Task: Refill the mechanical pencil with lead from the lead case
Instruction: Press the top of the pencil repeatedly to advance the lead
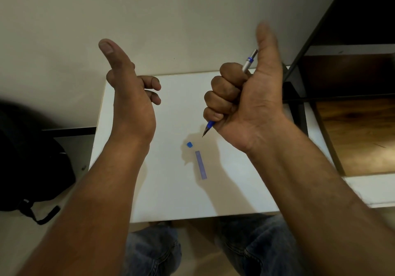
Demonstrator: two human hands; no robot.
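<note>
My right hand (245, 96) is a fist around a silver and blue mechanical pencil (249, 61), thumb raised. The pencil's tip (205, 132) points down at the table and its silver top end sticks up beside the thumb. A pale blue, see-through lead case (201, 164) lies flat on the white table (171, 194), below the pencil tip. Its small blue cap (189, 144) rests separately just above the case. My left hand (132, 91) hovers left of them, thumb up and fingers loosely curled, holding nothing.
A black backpack (27, 168) sits on the floor at the left. A dark metal frame (299, 83) and a wooden shelf (354, 130) stand at the right, close to my right hand. The wall rises right behind the table's far edge.
</note>
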